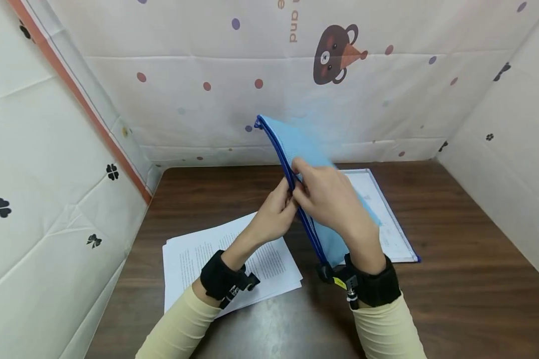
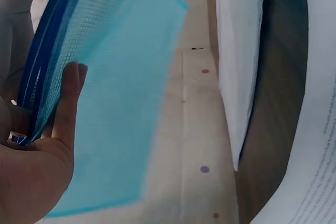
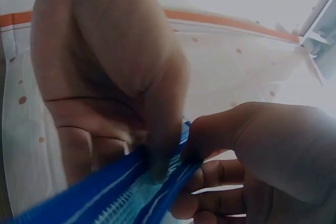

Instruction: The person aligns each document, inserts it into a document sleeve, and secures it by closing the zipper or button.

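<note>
A: Where are we working, and how much room is there?

B: We sit at a dark wooden table (image 1: 453, 259) boxed in by patterned sheets (image 1: 49, 174) on the left, back and right. They meet the table's edges, so the open room is only the tabletop and the air above it. A stack of printed papers (image 1: 193, 264) lies at the near left, and a clear folder (image 1: 386, 219) lies flat at the right, under the pouch.

A: And the pouch?

B: We hold the light blue mesh pouch (image 1: 296, 142) off the table, tilted, with its dark blue zipper edge (image 1: 280, 152) running from the far top down towards our right wrist.

A: What are the hands doing?

B: Both pinch that zipper edge about midway along. Our left hand (image 1: 274, 212) grips it from the left, fingers curled. Our right hand (image 1: 330, 197) grips it from the right, thumb and fingertips pressed on the strip, touching the left hand.

A: Any writing?

B: On the back sheet we read "and" beside a brown bear (image 1: 334, 55). The papers' print is too small to read.
</note>
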Action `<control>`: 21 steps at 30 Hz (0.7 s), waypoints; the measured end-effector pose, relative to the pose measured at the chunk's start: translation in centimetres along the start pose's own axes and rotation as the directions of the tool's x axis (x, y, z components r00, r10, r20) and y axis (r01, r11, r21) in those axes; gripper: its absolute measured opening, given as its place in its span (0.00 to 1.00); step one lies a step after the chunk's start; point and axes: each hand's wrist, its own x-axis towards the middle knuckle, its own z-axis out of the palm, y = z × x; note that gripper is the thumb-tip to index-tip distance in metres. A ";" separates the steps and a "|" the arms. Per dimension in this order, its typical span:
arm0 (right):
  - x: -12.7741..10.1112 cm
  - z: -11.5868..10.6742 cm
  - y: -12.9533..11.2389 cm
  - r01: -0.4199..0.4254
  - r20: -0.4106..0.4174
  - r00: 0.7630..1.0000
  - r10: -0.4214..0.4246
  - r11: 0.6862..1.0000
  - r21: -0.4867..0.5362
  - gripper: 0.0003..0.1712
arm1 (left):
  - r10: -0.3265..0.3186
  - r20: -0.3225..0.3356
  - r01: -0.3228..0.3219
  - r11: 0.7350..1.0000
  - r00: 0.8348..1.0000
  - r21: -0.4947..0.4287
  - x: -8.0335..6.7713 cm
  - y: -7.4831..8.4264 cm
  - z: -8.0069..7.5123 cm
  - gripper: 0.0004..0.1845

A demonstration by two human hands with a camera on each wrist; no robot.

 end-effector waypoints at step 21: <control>1.8 4.5 4.1 -0.199 0.467 0.874 0.139 0.977 0.082 0.22 | -0.412 0.051 0.414 0.907 0.910 -0.073 -0.1 -4.4 1.8 0.22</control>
